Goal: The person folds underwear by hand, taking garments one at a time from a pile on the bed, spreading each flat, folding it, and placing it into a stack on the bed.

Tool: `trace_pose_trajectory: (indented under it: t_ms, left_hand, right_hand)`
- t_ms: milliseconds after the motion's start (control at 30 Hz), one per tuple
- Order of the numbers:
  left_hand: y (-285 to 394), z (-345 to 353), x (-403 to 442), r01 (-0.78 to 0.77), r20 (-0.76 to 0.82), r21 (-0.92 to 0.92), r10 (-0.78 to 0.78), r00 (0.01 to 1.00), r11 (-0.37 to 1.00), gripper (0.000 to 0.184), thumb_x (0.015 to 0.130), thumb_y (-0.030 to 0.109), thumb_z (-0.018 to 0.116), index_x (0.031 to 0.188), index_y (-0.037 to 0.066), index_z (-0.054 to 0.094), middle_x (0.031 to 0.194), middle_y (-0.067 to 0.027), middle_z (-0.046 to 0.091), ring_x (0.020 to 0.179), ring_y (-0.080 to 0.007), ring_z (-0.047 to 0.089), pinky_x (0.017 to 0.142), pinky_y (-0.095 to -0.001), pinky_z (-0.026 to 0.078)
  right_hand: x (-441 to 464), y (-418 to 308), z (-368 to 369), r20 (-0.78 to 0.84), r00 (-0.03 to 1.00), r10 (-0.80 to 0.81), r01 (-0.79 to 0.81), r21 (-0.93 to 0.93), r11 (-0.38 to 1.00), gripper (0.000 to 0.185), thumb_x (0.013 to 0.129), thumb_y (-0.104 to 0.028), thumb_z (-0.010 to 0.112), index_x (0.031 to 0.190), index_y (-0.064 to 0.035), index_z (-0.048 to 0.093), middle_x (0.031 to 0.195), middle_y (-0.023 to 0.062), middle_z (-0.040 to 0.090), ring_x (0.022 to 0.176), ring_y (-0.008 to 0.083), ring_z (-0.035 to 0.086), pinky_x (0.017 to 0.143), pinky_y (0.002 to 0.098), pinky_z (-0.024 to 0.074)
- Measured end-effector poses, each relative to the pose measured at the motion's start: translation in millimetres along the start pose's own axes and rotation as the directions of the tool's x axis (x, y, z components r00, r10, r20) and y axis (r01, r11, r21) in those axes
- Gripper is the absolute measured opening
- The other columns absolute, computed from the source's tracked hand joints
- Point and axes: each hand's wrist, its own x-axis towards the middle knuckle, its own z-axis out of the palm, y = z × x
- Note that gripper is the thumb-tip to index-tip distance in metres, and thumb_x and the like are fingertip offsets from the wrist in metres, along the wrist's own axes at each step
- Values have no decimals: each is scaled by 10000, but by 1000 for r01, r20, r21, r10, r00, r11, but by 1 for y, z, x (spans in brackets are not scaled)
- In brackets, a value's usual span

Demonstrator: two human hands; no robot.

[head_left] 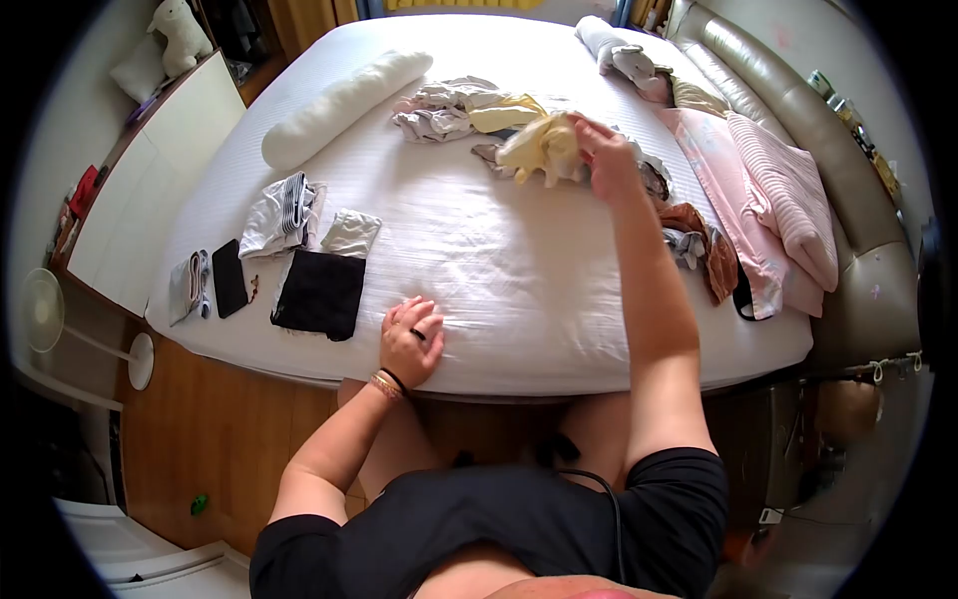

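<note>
My right hand [605, 160] reaches out over the bed and is closed on a pale yellow garment [544, 150], crumpled and partly lifted off the sheet. Behind it lies a loose heap of grey and yellow clothes [444, 108]. My left hand [412, 337], with a dark ring, rests on the white sheet near the front edge, fingers loosely bent and nothing in it. Close to its left is a folded black garment [319, 295]. A small folded beige cloth [351, 234] and folded white clothes with a striped band [283, 216] lie just beyond.
A dark phone-like slab [230, 280] and a small folded stack [190, 288] lie at the bed's left edge. A long white bolster [349, 108] is at the back left. Brown clothes [707, 245] and pink striped bedding [783, 195] lie right, by a leather headboard [853, 235]. A fan [140, 361] stands left.
</note>
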Motion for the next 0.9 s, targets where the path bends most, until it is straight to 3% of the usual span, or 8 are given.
trace_pose_trajectory:
  t_ms: [133,267,367,500,600,767,833,900]
  left_hand:
    - [-6,14,18,221,-44,-520,-285,958,825,225,795,73,662,1015,56,620,1070,-133,627,996,-302,614,828,-378,488]
    - [47,-18,87,25,-247,-526,-181,952,850,920,713,159,797,1440,47,244,1339,-143,420,1174,-237,485,887,-356,451]
    - [66,-23,120,-128,-312,-728,-160,937,673,793,746,83,766,1397,28,317,1297,-121,473,1152,-179,509,931,-316,451]
    - [83,-89,116,377,170,-842,-474,864,387,338,822,53,687,1137,4,575,1057,-81,650,938,-145,632,804,-297,540]
    - [56,-113,106,502,558,-824,-225,799,-262,369,891,127,603,1220,-23,527,1159,-116,616,1024,-231,628,878,-358,531]
    - [-2,-75,102,673,757,-628,-106,644,-390,339,958,157,495,1238,-35,506,1160,-127,621,1030,-225,621,894,-353,513]
    - [-37,-37,83,804,661,-593,-550,511,34,468,882,262,628,1207,-56,513,1087,-138,648,947,-222,648,816,-337,524]
    - [-39,-21,59,708,180,14,-698,693,706,566,805,341,700,1203,-23,528,1084,-142,625,1024,-278,598,887,-393,484]
  right_hand:
    - [-50,-73,17,282,959,-24,-20,154,988,325,879,-116,647,1178,-2,588,1056,116,635,972,175,610,756,294,536]
    - [-108,-91,51,393,919,26,-104,178,979,416,868,-98,647,1247,18,524,1089,137,612,969,208,617,820,337,541]
    - [-131,-89,57,450,887,104,-155,79,985,459,845,-63,653,1271,7,500,1090,143,598,869,186,624,720,285,551]
    - [-160,-108,41,393,916,87,-43,-118,992,376,827,-25,657,1190,-2,562,1089,137,600,764,120,605,552,205,488]
    - [-169,-121,4,369,924,98,-107,3,994,305,826,-27,667,1123,2,605,979,119,639,647,71,574,425,161,390]
    - [-149,-50,-32,126,940,318,-332,115,936,201,880,-137,645,1032,-10,614,859,89,641,632,137,583,493,191,450]
    - [-138,17,-53,-156,839,521,-500,157,852,243,882,-175,646,1074,-42,580,958,83,623,827,203,602,677,303,520]
    - [-161,41,-57,-325,875,358,-465,-361,808,201,893,-124,609,1078,-50,589,975,73,627,817,222,613,735,338,513]
